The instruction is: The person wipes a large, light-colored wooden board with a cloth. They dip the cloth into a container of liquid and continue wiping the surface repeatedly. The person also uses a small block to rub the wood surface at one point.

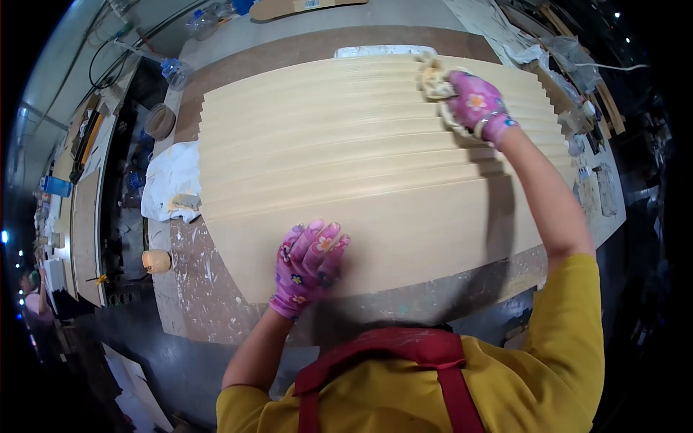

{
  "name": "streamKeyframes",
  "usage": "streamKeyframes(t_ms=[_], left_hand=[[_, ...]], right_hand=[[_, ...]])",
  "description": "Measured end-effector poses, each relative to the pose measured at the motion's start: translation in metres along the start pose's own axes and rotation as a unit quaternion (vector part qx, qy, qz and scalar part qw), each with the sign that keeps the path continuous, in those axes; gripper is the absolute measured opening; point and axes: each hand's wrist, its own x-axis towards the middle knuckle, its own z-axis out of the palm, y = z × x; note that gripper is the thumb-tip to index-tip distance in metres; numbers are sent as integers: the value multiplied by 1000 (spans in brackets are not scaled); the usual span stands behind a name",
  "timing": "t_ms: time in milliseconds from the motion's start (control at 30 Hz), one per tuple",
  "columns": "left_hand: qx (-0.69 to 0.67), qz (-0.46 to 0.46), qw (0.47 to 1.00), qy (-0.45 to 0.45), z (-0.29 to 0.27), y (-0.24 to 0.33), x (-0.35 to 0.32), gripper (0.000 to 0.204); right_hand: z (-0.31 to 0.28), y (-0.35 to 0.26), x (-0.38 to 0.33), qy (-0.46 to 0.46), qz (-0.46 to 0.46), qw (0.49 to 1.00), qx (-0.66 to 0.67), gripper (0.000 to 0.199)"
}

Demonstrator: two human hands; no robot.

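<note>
A wide pale-cream panel (346, 173) with long parallel ridges lies on the worktable; its near strip is flat. At the panel's far right, my right hand (478, 102), in a pink flowered glove, is closed around a crumpled, stained cloth (434, 81) that rests against the ridges. Over the flat near part, toward the left, my left hand (307, 267) wears a matching glove. Its fingers are stretched out and hold nothing; whether it touches the panel I cannot tell.
A white cloth (172, 180) lies left of the panel, near a round tub (159, 121) and a small tan container (156, 261). Plastic bottles (175, 72) stand at the far left. A white strip (385, 51) lies behind the panel. Clutter lines the right edge.
</note>
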Motion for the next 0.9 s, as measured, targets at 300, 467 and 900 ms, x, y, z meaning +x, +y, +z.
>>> streamKeyframes(t_ms=[300,467,900], left_hand=[[17,-21,999,-23,5,1,-2,43],[28,-27,999,-28,0,3,-2,43],[-3,-17,1000,14,5,2,2,44]], right_hand=[[38,-67,13,73,-164,983,44,31],[17,15,1,57,-70,996,6,35],[48,-100,25,45,-183,978,90,22]])
